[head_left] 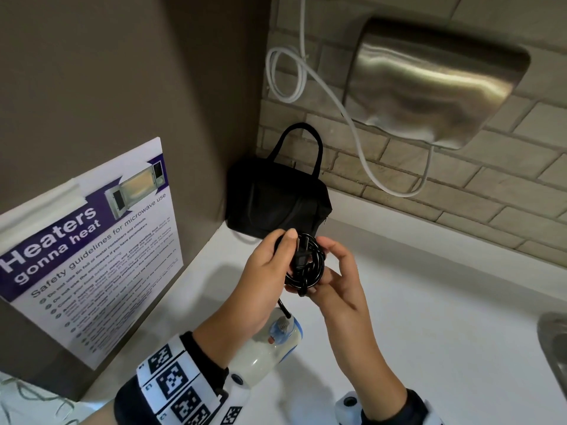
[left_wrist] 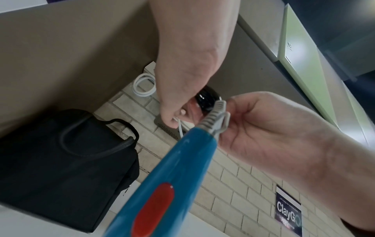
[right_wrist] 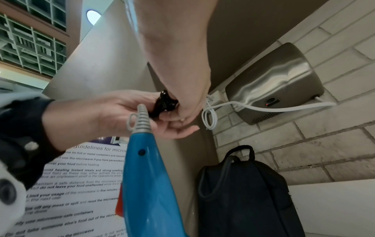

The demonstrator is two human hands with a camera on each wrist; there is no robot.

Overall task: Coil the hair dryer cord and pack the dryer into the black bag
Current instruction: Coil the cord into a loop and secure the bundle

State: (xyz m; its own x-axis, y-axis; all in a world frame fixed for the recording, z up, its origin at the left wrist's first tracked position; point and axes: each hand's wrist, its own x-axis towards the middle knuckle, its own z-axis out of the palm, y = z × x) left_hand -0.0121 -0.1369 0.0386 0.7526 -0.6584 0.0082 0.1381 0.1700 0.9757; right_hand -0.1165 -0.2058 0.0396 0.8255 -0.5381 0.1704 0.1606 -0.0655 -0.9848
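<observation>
Both hands (head_left: 302,271) hold coiled cord (head_left: 306,263).

On the poster (head_left: 89,240) leaning at the counter's left edge you can read "Heaters gonna heat" and "Safety guidelines for microwave use". From the right wrist view you can make out lines such as "Limit your usage" and "do not leave your food unattended". A small dark sign (left_wrist: 288,210) on the brick wall reads "ClayGo".

One blue-and-white plastic hair dryer (head_left: 270,342); one coiled glossy black cord (head_left: 306,265); one black fabric bag (head_left: 276,204); two bare hands, left (head_left: 264,271) and right (head_left: 340,277); one steel wall-mounted hand dryer (head_left: 429,81); one microwave-safety poster (head_left: 89,250).
</observation>
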